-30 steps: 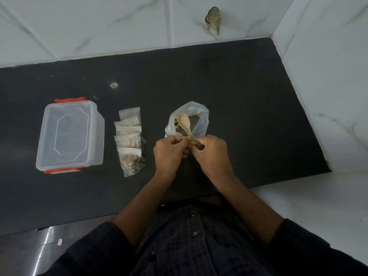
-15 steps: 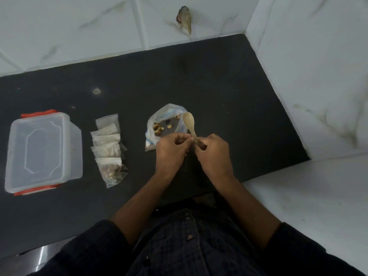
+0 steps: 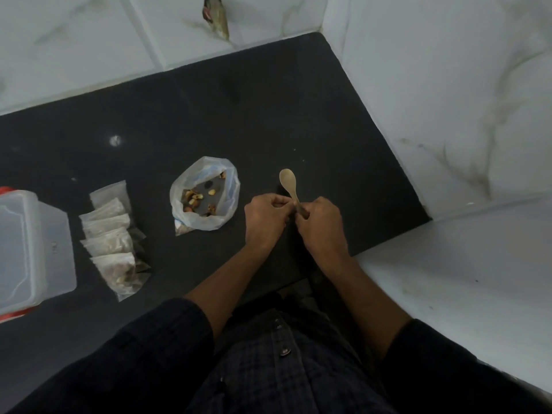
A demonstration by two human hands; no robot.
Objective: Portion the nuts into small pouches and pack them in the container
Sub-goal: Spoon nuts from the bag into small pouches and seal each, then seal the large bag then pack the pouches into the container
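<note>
Right hand [image 3: 321, 224] gripped the wooden spoon [image 3: 289, 183] by its handle, left hand [image 3: 265, 218] w/ fingers curled at something hidden; filled pouches [image 3: 112, 237] looked light, floppy, best pinched at sealed top edges.

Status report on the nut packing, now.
Right hand grips spoon; left hand curled beside it, contents hidden. Nut bag open; pouches outside container. Nothing blocking.
</note>
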